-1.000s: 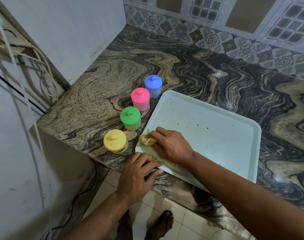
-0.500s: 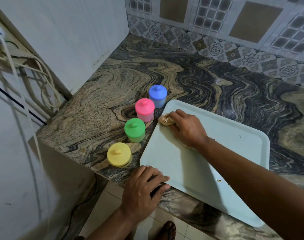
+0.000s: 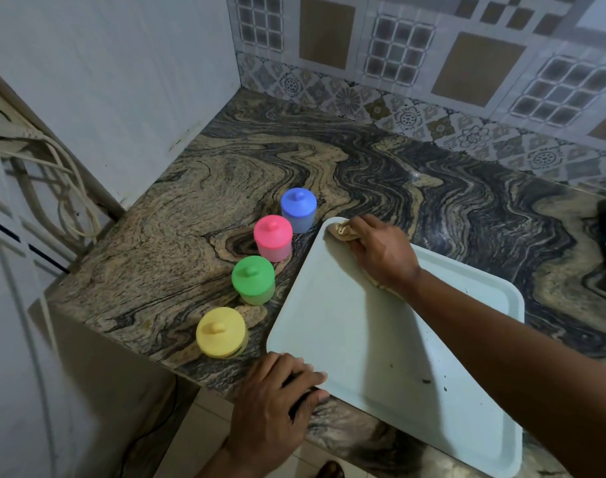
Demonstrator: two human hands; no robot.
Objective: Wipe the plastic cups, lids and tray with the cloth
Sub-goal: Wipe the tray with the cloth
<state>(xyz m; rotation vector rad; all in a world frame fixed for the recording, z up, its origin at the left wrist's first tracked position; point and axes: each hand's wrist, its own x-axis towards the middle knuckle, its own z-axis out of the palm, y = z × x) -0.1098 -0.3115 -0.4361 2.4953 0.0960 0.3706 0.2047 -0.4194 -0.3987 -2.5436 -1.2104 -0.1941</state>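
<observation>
Pale-green plastic tray (image 3: 346, 326) is lying on the desk (image 3: 198, 188), the right hand (image 3: 380, 251) pressing the bunched cloth (image 3: 341, 231) into its far corner, the left hand (image 3: 277, 395) gripping its near corner; crumbs toward the near edge still need firm overlapping strokes.

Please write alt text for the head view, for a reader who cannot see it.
A person's right hand presses a cloth into the far left corner of a pale tray on a marbled counter, while the left hand grips the tray's near corner. Left of the tray stand four lidded cups: blue, pink, green and yellow.
</observation>
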